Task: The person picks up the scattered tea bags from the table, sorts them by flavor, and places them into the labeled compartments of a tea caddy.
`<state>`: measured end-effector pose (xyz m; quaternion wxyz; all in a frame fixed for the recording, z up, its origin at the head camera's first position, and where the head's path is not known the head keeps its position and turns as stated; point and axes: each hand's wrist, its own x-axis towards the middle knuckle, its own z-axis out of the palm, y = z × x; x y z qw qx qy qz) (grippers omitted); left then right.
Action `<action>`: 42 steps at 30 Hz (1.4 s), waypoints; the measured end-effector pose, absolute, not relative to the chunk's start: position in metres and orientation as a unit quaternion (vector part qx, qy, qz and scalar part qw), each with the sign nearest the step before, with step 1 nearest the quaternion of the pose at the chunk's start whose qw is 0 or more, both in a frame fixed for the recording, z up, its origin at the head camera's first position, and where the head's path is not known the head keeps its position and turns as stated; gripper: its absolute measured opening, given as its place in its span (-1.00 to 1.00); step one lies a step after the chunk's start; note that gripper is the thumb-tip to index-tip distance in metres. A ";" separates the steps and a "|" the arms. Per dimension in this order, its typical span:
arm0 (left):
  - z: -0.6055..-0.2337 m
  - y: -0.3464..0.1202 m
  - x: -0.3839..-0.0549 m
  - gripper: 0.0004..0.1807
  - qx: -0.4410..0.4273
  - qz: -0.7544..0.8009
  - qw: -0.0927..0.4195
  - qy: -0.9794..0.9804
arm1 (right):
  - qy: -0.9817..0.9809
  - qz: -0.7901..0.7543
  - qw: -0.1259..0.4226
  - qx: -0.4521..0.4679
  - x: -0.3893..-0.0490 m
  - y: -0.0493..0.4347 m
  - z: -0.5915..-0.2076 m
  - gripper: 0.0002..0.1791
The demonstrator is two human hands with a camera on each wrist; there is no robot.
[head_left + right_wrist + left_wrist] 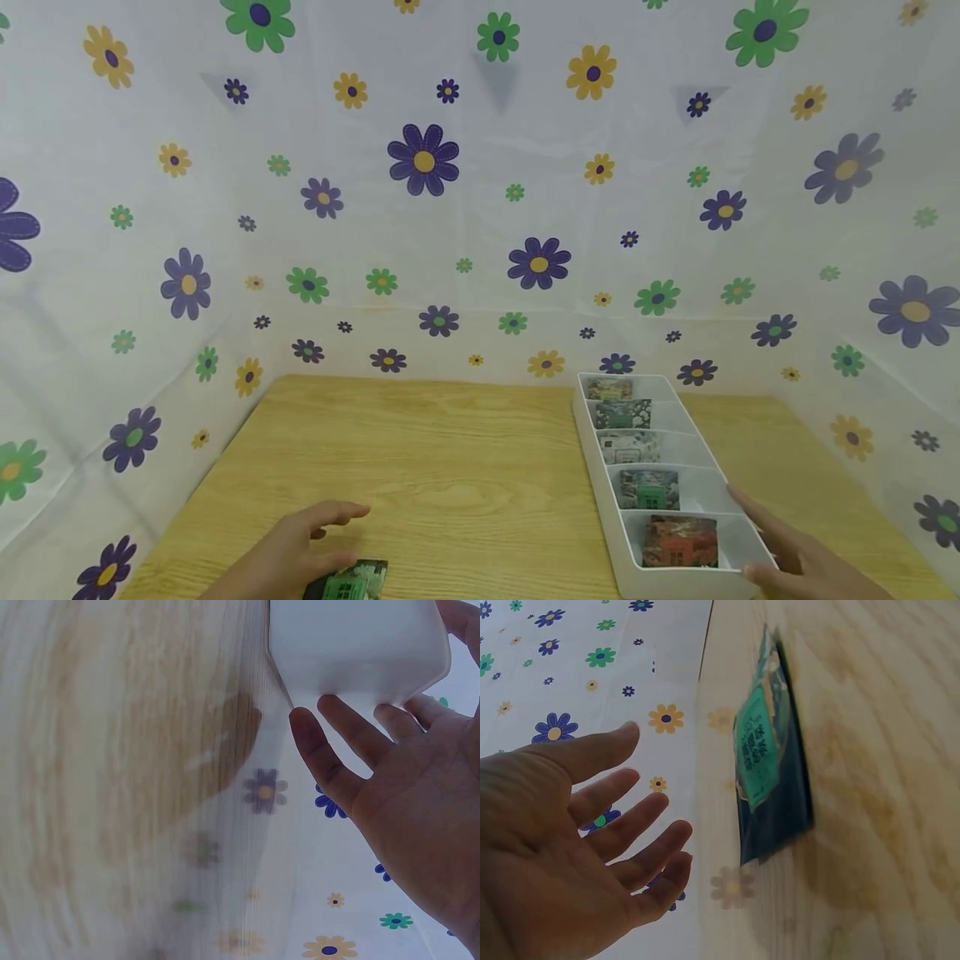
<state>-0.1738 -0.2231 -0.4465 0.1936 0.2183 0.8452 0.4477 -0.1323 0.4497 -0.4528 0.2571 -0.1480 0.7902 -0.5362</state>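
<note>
A small packet [759, 746] with a green label and a dark back lies on the table at the near left. My left hand [592, 832] is beside it, fingers spread and loosely bent, palm facing the packet; in the head view the thumb overlaps the packet's top edge. On the right stands a long white divided tray [622, 560], with one picture packet in each compartment. My right hand [806, 546] touches its near right corner, thumb at the near end and fairly straight fingers along the right wall. The right wrist view shows these fingertips [306, 724] at the tray's lower edge.
The tray's nearest compartment holds a red packet [681, 542]; one with a green label [649, 490] lies just behind it. Wood-grain table [420, 467] stretches left of the tray. A flowered white sheet [480, 208] surrounds the table at the back and sides.
</note>
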 end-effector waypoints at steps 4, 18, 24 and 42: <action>-0.459 -0.230 -0.172 -0.36 0.286 0.455 0.200 0.820 | 0.758 -0.574 0.267 -0.160 -0.133 0.453 -0.455 -0.15; -0.494 -0.229 -0.179 -0.34 0.467 0.240 -0.007 0.851 | 0.761 -0.570 0.268 -0.154 -0.133 0.453 -0.457 -0.15; -0.474 -0.211 -0.180 -0.42 0.359 0.253 0.086 0.894 | 0.733 -0.598 0.288 -0.149 -0.133 0.455 -0.459 -0.15; -0.465 -0.183 -0.209 -0.51 0.181 0.272 0.095 0.940 | 0.796 -0.535 0.254 -0.123 -0.128 0.441 -0.448 -0.16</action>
